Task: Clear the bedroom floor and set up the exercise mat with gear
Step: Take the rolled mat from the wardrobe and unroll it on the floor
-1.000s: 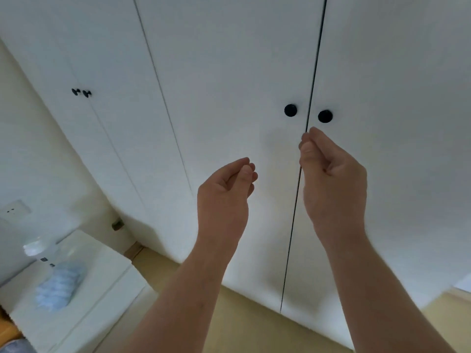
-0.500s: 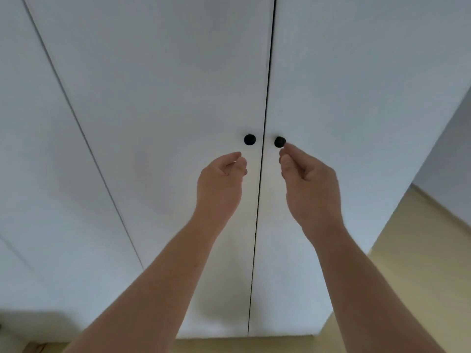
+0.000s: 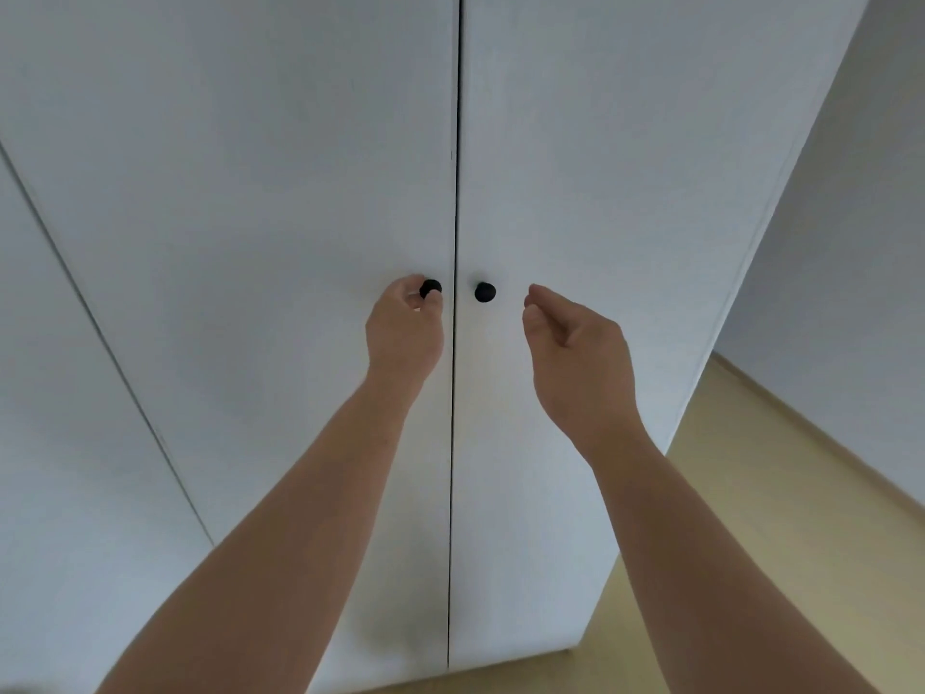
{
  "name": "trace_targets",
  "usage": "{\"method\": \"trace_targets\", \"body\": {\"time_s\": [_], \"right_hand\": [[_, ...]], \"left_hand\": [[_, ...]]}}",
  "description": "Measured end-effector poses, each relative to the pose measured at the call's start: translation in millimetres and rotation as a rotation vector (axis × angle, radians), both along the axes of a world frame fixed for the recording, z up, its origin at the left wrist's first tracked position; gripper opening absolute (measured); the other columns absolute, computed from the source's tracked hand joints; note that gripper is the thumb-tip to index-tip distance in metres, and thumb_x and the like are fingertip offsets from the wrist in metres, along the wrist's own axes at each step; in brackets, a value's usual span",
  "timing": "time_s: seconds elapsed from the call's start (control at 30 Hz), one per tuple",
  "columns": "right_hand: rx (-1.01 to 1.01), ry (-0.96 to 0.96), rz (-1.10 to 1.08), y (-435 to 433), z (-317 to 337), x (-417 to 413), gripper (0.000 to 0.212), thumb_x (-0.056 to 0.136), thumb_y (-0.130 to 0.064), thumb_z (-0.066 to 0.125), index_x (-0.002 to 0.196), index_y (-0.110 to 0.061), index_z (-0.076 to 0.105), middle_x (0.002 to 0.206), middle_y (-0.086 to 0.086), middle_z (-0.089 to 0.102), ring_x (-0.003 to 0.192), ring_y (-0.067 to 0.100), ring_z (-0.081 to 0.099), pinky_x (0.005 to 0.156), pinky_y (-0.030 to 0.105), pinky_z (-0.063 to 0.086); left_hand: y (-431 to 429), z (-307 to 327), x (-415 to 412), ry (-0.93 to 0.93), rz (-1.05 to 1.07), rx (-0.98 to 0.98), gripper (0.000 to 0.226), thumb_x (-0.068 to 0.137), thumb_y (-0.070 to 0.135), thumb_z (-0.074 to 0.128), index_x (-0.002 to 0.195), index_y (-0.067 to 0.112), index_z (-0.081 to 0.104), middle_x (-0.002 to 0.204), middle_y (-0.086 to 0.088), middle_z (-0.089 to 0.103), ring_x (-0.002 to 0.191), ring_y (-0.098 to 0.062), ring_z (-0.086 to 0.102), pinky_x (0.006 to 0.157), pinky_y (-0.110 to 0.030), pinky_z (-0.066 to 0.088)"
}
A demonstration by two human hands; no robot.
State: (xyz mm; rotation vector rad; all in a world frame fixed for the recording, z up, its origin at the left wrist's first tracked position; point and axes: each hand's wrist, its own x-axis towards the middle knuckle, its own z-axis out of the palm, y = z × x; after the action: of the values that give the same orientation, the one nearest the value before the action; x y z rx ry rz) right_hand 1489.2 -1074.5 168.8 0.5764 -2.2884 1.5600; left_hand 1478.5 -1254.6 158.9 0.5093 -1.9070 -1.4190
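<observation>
Our left hand point(image 3: 404, 333) now pinches the round black door knob point(image 3: 430, 289) (opening's next, we guess); right hand point(image 3: 575, 353) is loosely curled, empty.

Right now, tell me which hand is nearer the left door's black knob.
Left. The left hand pinches the left knob; the right hand hovers apart, to the right of the right knob.
</observation>
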Motion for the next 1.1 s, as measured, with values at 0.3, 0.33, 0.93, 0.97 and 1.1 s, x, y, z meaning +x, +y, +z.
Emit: {"method": "trace_targets", "body": {"time_s": [0.3,0.33,0.93,0.97,1.1], "right_hand": [[-0.014,0.021,0.067,7,1,-4,0.036,0.105,-0.030,0.049,0.138,-0.023,0.062,0.075,-0.048,0.059,0.077,-0.026,0.053,0.070,-0.005,0.037],[-0.017,0.015,0.077,7,1,-2,0.036,0.105,-0.030,0.049,0.138,-0.024,0.063,0.078,-0.044,0.062,0.078,-0.024,0.055,0.070,-0.005,0.037],[-0.005,-0.209,0.747,-34,-24,38,0.031,0.105,-0.036,0.052,0.081,-0.033,0.072,0.064,-0.019,0.062,0.059,0.000,0.053,0.061,0.019,0.050],[-0.006,-0.214,0.770,-34,-24,39,0.028,0.104,-0.037,0.053,0.089,-0.028,0.074,0.072,-0.013,0.068,0.068,0.007,0.062,0.074,0.030,0.059],[-0.027,-0.187,0.857,-33,-24,46,0.041,0.099,-0.043,0.052,0.105,-0.004,0.065,0.106,0.029,0.064,0.105,0.051,0.059,0.092,0.067,0.049]], "left_hand": [[6,7,14,-0.152,0.081,-0.241,0.032,0.095,0.007,0.047,0.113,0.022,0.069,0.093,0.008,0.067,0.093,-0.019,0.061,0.075,-0.025,0.041],[8,6,18,-0.150,0.095,-0.263,0.031,0.094,0.006,0.047,0.111,0.021,0.069,0.094,0.006,0.068,0.092,-0.020,0.061,0.074,-0.026,0.042],[51,-12,164,0.160,0.313,-0.055,0.035,0.094,0.006,0.060,0.090,0.037,0.075,0.093,0.012,0.078,0.093,-0.014,0.075,0.095,-0.036,0.059],[51,-14,168,0.179,0.318,-0.009,0.032,0.094,0.006,0.062,0.094,0.035,0.077,0.094,0.011,0.079,0.094,-0.014,0.075,0.096,-0.038,0.058],[57,-30,184,0.213,0.318,0.175,0.035,0.092,0.006,0.062,0.116,0.030,0.072,0.101,0.006,0.080,0.101,-0.013,0.075,0.099,-0.037,0.055]]}}
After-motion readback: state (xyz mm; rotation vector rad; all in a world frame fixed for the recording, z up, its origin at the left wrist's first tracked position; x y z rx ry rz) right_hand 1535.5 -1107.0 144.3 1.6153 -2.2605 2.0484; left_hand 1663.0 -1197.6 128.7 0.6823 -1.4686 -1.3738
